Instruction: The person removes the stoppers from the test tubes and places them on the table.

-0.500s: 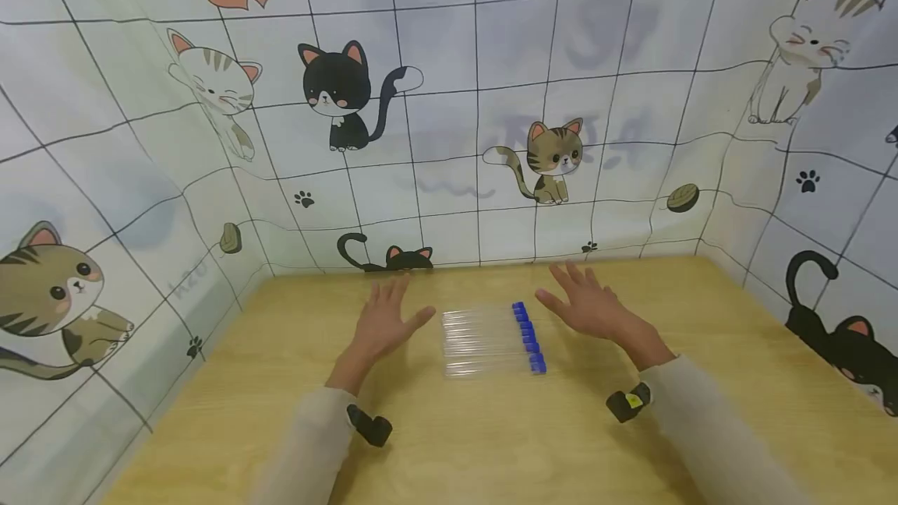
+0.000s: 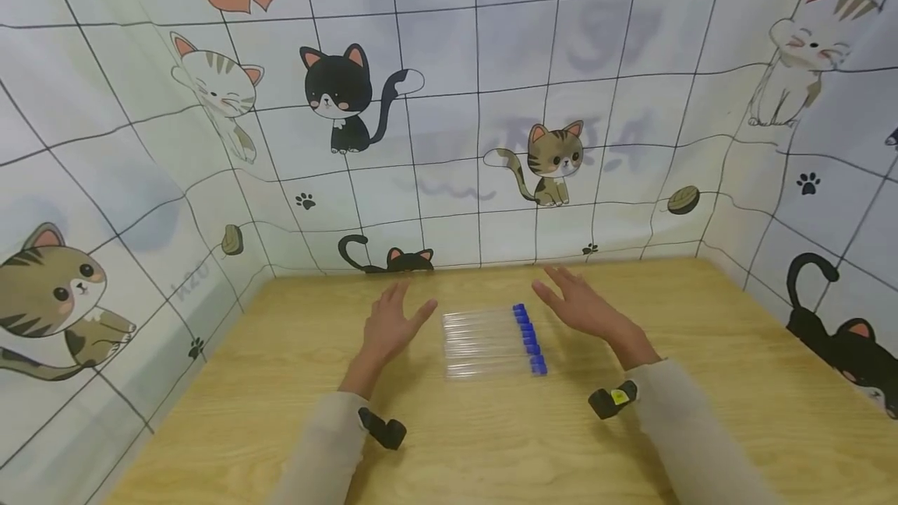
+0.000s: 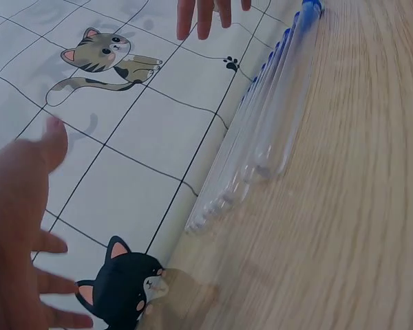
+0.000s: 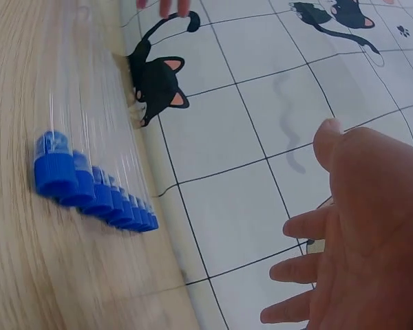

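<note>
Several clear test tubes [image 2: 484, 345] with blue caps lie side by side on the table, caps toward the right. The caps [image 4: 55, 172] show large in the right wrist view, and the rounded tube ends [image 3: 261, 168] face the left wrist camera. To the left of the tubes is my left hand [image 2: 389, 326], fingers spread and holding nothing. My right hand [image 2: 582, 306] is on the capped side, its fingers extended and also holding nothing. Both hands are apart from the tubes.
The wooden table [image 2: 463, 443] spreads under and around the tubes. A white cloth [image 2: 449, 123] with a grid and cartoon cats stands behind it and along both sides. A small black camera [image 2: 382, 429] is strapped to the left wrist, another [image 2: 613, 399] to the right.
Both forearms have shifted slightly inward, the left to the right and the right to the left. The test tubes lie where they were.
</note>
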`<state>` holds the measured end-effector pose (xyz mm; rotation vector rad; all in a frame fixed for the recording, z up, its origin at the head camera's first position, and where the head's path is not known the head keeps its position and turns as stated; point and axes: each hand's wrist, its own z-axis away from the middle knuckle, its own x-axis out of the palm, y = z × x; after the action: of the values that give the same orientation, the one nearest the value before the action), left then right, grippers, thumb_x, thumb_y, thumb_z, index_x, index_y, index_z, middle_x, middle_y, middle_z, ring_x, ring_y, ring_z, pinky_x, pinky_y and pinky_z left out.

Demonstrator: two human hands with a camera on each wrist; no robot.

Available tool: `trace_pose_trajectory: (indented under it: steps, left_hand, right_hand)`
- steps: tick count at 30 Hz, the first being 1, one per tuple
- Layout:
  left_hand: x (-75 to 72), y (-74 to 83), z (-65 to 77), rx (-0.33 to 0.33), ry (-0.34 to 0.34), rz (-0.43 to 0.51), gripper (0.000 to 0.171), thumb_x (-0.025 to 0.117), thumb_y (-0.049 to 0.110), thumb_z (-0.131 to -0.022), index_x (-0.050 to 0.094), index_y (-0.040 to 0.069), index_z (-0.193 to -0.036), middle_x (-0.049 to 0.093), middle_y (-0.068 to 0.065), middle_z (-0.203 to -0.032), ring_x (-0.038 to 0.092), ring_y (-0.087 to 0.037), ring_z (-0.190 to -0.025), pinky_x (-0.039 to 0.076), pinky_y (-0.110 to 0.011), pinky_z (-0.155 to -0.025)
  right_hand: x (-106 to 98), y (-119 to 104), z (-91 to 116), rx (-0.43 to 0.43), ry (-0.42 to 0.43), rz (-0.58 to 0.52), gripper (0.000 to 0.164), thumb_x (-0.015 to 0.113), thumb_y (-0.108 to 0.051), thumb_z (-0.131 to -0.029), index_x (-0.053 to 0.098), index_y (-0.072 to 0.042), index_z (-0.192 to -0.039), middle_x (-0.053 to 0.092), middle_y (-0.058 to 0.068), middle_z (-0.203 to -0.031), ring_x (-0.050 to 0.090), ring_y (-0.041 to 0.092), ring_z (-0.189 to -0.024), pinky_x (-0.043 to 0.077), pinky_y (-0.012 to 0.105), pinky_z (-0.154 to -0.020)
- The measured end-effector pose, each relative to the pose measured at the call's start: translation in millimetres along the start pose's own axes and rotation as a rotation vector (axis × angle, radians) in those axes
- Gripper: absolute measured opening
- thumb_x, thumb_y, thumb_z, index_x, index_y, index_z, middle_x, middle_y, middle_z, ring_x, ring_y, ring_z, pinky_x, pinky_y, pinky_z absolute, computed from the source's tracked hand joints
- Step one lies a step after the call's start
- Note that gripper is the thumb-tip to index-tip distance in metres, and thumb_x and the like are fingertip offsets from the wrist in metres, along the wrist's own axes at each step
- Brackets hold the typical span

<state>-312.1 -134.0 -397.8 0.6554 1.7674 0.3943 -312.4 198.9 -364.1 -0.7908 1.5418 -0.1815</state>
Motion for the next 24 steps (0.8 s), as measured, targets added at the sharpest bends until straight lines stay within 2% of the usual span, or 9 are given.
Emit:
trace_pose_trajectory:
  steps: [2, 6, 10, 13, 16, 19, 24]
  left_hand:
    - [5.7, -0.1, -1.2, -0.052, 0.032, 0.018, 0.079, 0.046, 0.068, -0.088, 0.038, 0.015, -0.146, 0.037, -0.019, -0.146, 0.035, -0.047, -0.128, 0.032, -0.068, -0.09]
    - [18.5, -1.4, -2.4, -0.177, 0.081, 0.082, 0.08, 0.044, 0.068, -0.089, 0.042, 0.01, -0.143, 0.046, -0.021, -0.138, 0.044, -0.047, -0.121, 0.032, -0.068, -0.09]
    - [29.9, -1.1, -2.6, -0.269, 0.084, 0.157, 0.071, 0.051, 0.056, -0.092, 0.046, 0.0, -0.137, 0.055, -0.022, -0.128, 0.052, -0.042, -0.115, 0.039, -0.06, -0.088]
    - [36.1, 1.7, -3.7, -0.327, 0.071, 0.194, 0.061, 0.056, 0.046, -0.093, 0.052, -0.002, -0.131, 0.062, -0.021, -0.118, 0.059, -0.036, -0.106, 0.045, -0.052, -0.083]
    - [41.8, 3.6, -5.6, -0.351, 0.06, 0.208, 0.055, 0.058, 0.042, -0.093, 0.056, -0.003, -0.126, 0.065, -0.018, -0.111, 0.062, -0.033, -0.099, 0.047, -0.049, -0.08]
    - [46.6, 4.8, -7.5, -0.329, 0.057, 0.205, 0.052, 0.058, 0.04, -0.093, 0.06, -0.004, -0.122, 0.066, -0.017, -0.109, 0.063, -0.032, -0.096, 0.048, -0.047, -0.08]
    - [52.1, 4.8, -7.1, -0.332, 0.071, 0.237, 0.047, 0.058, 0.037, -0.094, 0.063, -0.004, -0.117, 0.065, -0.017, -0.111, 0.061, -0.033, -0.101, 0.048, -0.046, -0.084]
  right_hand:
    - [3.9, 1.8, -2.3, 0.004, 0.006, -0.027, 0.073, 0.028, -0.051, -0.102, 0.019, 0.004, -0.149, 0.02, 0.029, -0.151, 0.014, 0.047, -0.138, 0.013, 0.06, -0.107]
    - [12.9, 3.5, -6.1, 0.046, 0.009, -0.084, 0.074, 0.029, -0.053, -0.101, 0.021, 0.004, -0.149, 0.027, 0.029, -0.148, 0.026, 0.048, -0.134, 0.023, 0.06, -0.104]
    - [23.9, 8.9, -10.0, 0.082, 0.062, -0.131, 0.071, 0.032, -0.052, -0.101, 0.032, 0.004, -0.145, 0.041, 0.029, -0.14, 0.04, 0.047, -0.126, 0.034, 0.058, -0.098]
    - [33.6, 16.3, -14.5, 0.1, 0.118, -0.201, 0.064, 0.035, -0.048, -0.102, 0.041, 0.003, -0.14, 0.054, 0.025, -0.129, 0.051, 0.041, -0.116, 0.042, 0.054, -0.092]
    - [42.9, 24.0, -19.4, 0.138, 0.161, -0.282, 0.056, 0.038, -0.043, -0.102, 0.049, 0.001, -0.135, 0.062, 0.018, -0.119, 0.057, 0.036, -0.11, 0.046, 0.048, -0.087]
    - [49.9, 30.1, -24.0, 0.19, 0.19, -0.326, 0.052, 0.042, -0.041, -0.102, 0.054, 0.001, -0.131, 0.064, 0.016, -0.114, 0.059, 0.033, -0.106, 0.049, 0.043, -0.083]
    - [56.8, 34.8, -28.9, 0.235, 0.182, -0.335, 0.048, 0.044, -0.036, -0.102, 0.056, 0.002, -0.128, 0.064, 0.015, -0.114, 0.057, 0.032, -0.108, 0.047, 0.044, -0.085]
